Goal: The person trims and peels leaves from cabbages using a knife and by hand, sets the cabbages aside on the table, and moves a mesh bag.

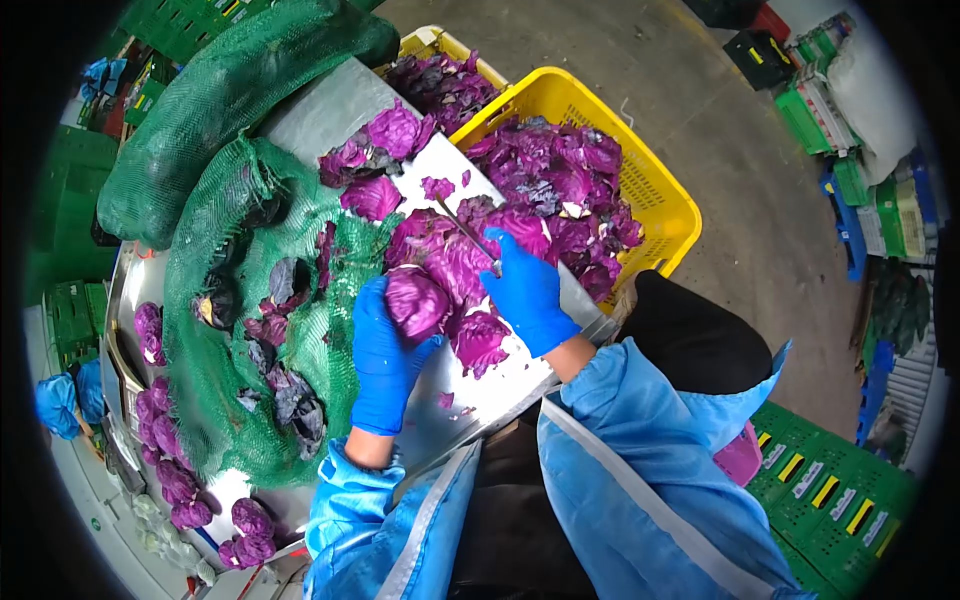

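Observation:
Gloved in blue, my left hand [382, 357] is closed around the side of a round red cabbage [416, 303] above the metal table [520, 372]. To its right, my right hand [527, 292], also in a blue glove, grips a knife [463, 228] whose thin blade points up and to the left. The knife's handle is mostly hidden in the fingers, and its blade is apart from the cabbage. Loose purple cabbage leaves [441, 243] lie beneath and beyond both hands. Another leaf pile [372, 198] sits farther up the table.
A yellow crate [668, 203] full of leaves stands against the table's right edge, with another yellow crate [428, 40] behind. Green mesh sacks [225, 120] lie on the left. Several trimmed cabbages [163, 432] line the far left edge. Green crates [815, 505] are stacked at lower right.

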`<action>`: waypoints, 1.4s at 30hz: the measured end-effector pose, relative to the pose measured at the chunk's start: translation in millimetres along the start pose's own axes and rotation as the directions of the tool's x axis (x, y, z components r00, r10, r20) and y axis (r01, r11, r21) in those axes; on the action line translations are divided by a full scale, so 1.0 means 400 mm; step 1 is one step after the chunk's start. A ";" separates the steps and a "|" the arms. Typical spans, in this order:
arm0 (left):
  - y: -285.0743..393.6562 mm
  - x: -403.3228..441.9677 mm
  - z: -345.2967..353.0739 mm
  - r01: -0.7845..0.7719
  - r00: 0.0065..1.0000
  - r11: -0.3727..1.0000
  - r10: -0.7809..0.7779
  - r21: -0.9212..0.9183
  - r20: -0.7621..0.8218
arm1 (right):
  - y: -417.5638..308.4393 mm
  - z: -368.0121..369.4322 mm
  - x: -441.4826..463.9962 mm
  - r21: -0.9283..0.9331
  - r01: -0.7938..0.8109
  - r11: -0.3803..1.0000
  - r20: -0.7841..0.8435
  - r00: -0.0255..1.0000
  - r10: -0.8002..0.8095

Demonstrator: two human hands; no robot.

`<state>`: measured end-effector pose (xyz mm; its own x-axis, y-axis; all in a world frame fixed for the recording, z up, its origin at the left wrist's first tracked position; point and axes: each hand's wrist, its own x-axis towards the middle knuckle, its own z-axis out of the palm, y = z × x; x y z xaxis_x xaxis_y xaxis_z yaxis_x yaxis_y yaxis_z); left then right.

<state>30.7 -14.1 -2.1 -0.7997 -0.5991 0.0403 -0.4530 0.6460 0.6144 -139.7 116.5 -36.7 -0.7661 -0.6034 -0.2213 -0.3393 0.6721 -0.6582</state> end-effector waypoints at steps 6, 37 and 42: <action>0.022 0.001 0.006 -0.008 0.999 0.999 0.009 0.036 -0.042 | -0.114 -0.043 -0.067 0.112 0.283 0.953 -0.122 0.955 -0.269; -0.063 0.065 -0.046 -0.027 0.996 0.997 0.033 -0.077 0.077 | -0.043 0.069 -0.073 0.188 0.174 0.967 0.080 0.978 -0.192; 0.017 0.034 -0.012 -0.157 0.985 0.956 0.169 0.249 -0.029 | -0.074 0.039 -0.078 0.194 0.127 0.973 0.092 0.985 -0.147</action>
<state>18.6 -20.1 6.5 -0.8532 -0.4945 0.1661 -0.4057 0.8291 0.3848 -97.4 108.9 -21.6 -0.6546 -0.7323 -0.1877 -0.3213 0.4943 -0.8077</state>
